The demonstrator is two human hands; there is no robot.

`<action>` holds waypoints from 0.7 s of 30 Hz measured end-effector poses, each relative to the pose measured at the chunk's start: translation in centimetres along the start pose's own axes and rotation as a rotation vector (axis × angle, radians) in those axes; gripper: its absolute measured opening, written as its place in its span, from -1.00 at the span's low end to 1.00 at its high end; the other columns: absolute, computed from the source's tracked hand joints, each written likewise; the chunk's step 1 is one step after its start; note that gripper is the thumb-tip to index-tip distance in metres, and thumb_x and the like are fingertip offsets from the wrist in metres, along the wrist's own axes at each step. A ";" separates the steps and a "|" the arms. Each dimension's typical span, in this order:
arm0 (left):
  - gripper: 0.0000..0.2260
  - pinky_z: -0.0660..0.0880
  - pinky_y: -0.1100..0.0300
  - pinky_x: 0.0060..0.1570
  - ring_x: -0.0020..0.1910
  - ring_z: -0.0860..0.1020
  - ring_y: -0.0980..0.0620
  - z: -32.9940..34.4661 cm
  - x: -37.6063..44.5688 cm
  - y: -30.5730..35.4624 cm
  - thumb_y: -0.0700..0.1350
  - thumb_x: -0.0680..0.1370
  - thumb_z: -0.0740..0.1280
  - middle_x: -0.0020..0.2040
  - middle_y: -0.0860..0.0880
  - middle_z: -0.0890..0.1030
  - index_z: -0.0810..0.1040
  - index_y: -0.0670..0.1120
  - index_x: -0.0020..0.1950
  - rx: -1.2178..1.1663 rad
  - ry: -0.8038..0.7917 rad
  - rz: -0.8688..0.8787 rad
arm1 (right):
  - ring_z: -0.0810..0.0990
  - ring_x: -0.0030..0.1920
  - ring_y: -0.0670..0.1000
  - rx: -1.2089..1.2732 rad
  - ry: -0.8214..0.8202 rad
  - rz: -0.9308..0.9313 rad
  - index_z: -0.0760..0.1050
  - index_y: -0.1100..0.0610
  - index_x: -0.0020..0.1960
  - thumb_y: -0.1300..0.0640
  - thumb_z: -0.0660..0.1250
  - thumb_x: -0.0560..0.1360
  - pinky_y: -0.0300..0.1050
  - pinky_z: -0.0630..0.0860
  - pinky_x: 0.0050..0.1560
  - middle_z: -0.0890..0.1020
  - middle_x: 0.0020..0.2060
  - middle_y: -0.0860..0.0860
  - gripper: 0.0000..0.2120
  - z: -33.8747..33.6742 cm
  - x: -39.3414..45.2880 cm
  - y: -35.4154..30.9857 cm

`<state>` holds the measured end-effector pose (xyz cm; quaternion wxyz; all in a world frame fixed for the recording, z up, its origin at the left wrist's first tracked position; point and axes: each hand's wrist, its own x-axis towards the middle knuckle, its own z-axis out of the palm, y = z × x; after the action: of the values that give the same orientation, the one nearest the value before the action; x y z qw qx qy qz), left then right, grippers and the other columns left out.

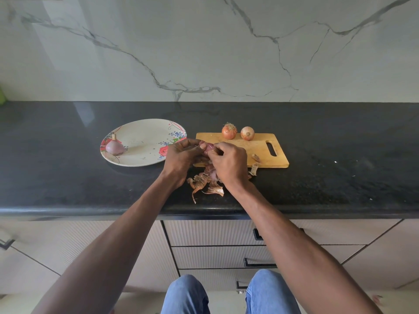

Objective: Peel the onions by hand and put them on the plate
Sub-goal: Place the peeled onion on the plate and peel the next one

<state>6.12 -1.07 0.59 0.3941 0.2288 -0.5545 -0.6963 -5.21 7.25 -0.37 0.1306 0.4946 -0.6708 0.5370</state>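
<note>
Our fingers (205, 148) curl around a purple onion (206, 146) held between both hands, just over the near left corner of the cutting board (256, 148). Our left hand (181, 155) cups the onion from its side, and our right hand (227, 163) pinches at its skin from the other side; most of the onion is hidden by our fingers. Loose peels (206, 184) lie on the dark surface (328, 177) just in front of the board's near left corner, under our hands. Two unpeeled onions (238, 132) sit side by side at the board's far edge. Left of the board, touching distance from our left hand, stands the floral plate (145, 159), with one peeled onion (115, 146) at its left rim.
</note>
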 end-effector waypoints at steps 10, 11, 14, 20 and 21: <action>-0.84 0.68 0.05 -0.05 -0.07 0.69 -0.12 -0.2 0.4 0.4 -0.29 0.56 0.34 -0.02 -0.20 0.69 0.57 -0.26 0.13 -0.211 -0.047 -0.106 | 0.63 -0.34 -0.11 0.222 -0.023 0.273 0.70 0.23 -0.12 0.23 0.47 0.47 -0.17 0.57 -0.36 0.67 -0.33 -0.06 -0.93 -0.8 0.7 -0.7; -0.85 0.68 0.09 -0.09 -0.08 0.69 -0.12 -0.2 0.4 0.5 -0.32 0.60 0.30 -0.01 -0.21 0.69 0.57 -0.26 0.15 -0.249 -0.043 -0.119 | 0.62 -0.35 -0.18 0.243 -0.021 0.309 0.70 0.24 -0.09 0.24 0.46 0.48 -0.26 0.55 -0.35 0.66 -0.32 -0.08 -0.93 -0.8 0.8 -0.7; -0.83 0.67 0.14 -0.09 -0.07 0.70 -0.11 -0.2 0.3 0.8 -0.35 0.64 0.21 0.01 -0.23 0.69 0.57 -0.26 0.15 -0.320 -0.047 -0.159 | 0.61 -0.39 -0.27 0.332 0.007 0.424 0.70 0.26 -0.06 0.28 0.42 0.49 -0.41 0.47 -0.35 0.66 -0.34 -0.08 -0.91 -0.9 1.1 -0.6; -0.88 0.67 0.09 0.00 0.02 0.66 -0.14 -0.1 0.3 0.9 -0.30 0.58 0.32 0.04 -0.24 0.65 0.55 -0.25 0.11 -0.359 -0.053 -0.218 | 0.63 -0.39 -0.07 0.165 0.041 0.315 0.65 0.24 0.06 0.24 0.43 0.51 -0.21 0.55 -0.40 0.67 -0.27 -0.04 -0.86 -0.7 0.8 -0.5; -0.84 0.67 0.08 0.01 0.03 0.66 -0.14 -0.1 0.4 0.8 -0.28 0.52 0.36 0.05 -0.24 0.64 0.56 -0.24 0.09 -0.350 -0.057 -0.218 | 0.61 -0.41 -0.04 0.096 0.034 0.244 0.65 0.24 0.01 0.21 0.43 0.51 -0.14 0.54 -0.40 0.69 -0.28 0.00 -0.89 -0.5 0.7 -0.5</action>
<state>6.21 -1.53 1.36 0.3343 0.1957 -0.4078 -0.8268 -5.32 7.38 0.59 0.0520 0.4056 -0.6973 0.5887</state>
